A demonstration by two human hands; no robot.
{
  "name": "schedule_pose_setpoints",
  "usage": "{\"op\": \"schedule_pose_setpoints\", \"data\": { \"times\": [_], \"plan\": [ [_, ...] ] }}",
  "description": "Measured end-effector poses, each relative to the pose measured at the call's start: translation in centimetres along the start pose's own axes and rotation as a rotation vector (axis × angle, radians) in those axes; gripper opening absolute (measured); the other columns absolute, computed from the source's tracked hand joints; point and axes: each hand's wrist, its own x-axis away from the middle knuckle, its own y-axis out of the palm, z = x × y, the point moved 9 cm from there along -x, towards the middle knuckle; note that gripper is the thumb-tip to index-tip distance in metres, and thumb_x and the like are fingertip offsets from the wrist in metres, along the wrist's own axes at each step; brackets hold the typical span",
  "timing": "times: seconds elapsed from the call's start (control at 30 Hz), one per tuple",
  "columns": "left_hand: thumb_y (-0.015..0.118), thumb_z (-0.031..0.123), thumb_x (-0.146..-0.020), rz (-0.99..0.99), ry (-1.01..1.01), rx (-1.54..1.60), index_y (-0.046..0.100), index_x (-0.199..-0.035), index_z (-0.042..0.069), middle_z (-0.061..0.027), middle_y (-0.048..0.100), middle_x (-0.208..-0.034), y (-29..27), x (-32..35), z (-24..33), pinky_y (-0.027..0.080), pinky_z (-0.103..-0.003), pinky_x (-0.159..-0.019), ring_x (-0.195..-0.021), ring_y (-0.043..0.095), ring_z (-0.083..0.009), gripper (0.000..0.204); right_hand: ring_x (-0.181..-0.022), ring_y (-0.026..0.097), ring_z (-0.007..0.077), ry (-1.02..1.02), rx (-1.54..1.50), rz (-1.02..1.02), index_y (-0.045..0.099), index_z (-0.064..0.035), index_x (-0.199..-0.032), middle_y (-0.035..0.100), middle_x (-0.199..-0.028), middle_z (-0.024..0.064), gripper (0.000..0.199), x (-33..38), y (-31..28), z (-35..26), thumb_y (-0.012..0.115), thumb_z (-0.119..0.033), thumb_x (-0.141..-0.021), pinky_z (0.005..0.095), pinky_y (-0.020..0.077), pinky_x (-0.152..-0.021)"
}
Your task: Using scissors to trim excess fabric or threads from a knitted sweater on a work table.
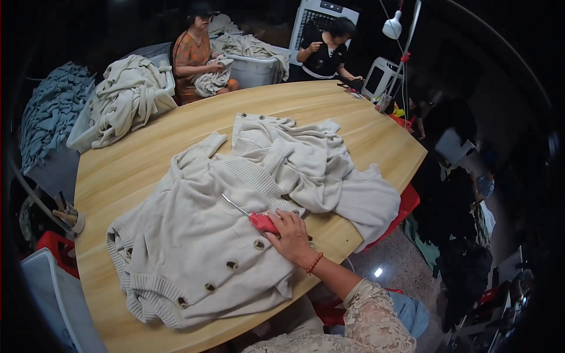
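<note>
My right hand (291, 239) has its fingers closed over a tool with a red handle (263, 223) and a thin metal shaft; its exact kind is unclear. The shaft lies over a cream knitted cardigan (194, 226), pointing to the far left. This cardigan is spread on the wooden table, with ribbed edges and several dark buttons along its near side. Partly overlapping it at the far right is a second cream knit garment (312, 159), crumpled, with buttons at its far edge. My left hand is out of view.
Around the wooden table (141, 170) stand bins heaped with cream knits (126, 94) and blue-grey knits (56, 112). Two people sit or stand at the far side. A tool cup (75, 222) is at the left edge; a red stool (407, 206) is at the right.
</note>
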Motion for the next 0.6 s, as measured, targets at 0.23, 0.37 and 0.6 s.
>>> {"op": "schedule_pose_setpoints", "data": {
  "times": [0.23,0.37,0.6],
  "plan": [
    [0.040,0.037,-0.102,0.065,-0.021,-0.023,0.030,-0.151,0.006,-0.0176,0.033,-0.154,2.8,8.4,-0.8,0.028,-0.037,-0.116,-0.143,0.028,-0.0275,0.059,-0.109,0.054,0.0259,-0.218,-0.081,0.015,0.064,-0.0119,-0.116,0.062,-0.114,0.0078,0.037,4.3,-7.3,-4.3,0.068,-0.013,-0.080,0.0421,0.0393,-0.094],
    [0.040,0.037,-0.102,0.080,-0.028,-0.033,0.029,-0.151,0.005,-0.0175,0.033,-0.154,2.9,12.7,0.6,0.028,-0.036,-0.116,-0.143,0.028,-0.0270,0.059,-0.079,0.063,0.0256,-0.315,-0.178,0.070,0.069,-0.0092,-0.101,0.067,-0.082,0.0060,0.016,6.8,-14.7,-6.4,0.066,-0.011,-0.085,0.0387,0.0448,-0.081],
    [0.051,0.031,-0.096,0.059,0.039,-0.006,0.032,-0.148,0.005,-0.0210,0.050,-0.137,-5.7,11.6,6.6,0.045,-0.042,-0.101,-0.122,0.053,-0.0352,0.061,-0.078,0.064,0.0235,-0.351,-0.217,0.127,0.069,-0.0074,-0.103,0.067,-0.082,0.0061,0.019,11.5,-20.3,-7.8,0.066,-0.008,-0.084,0.0354,0.0472,-0.077]
  ]
}}
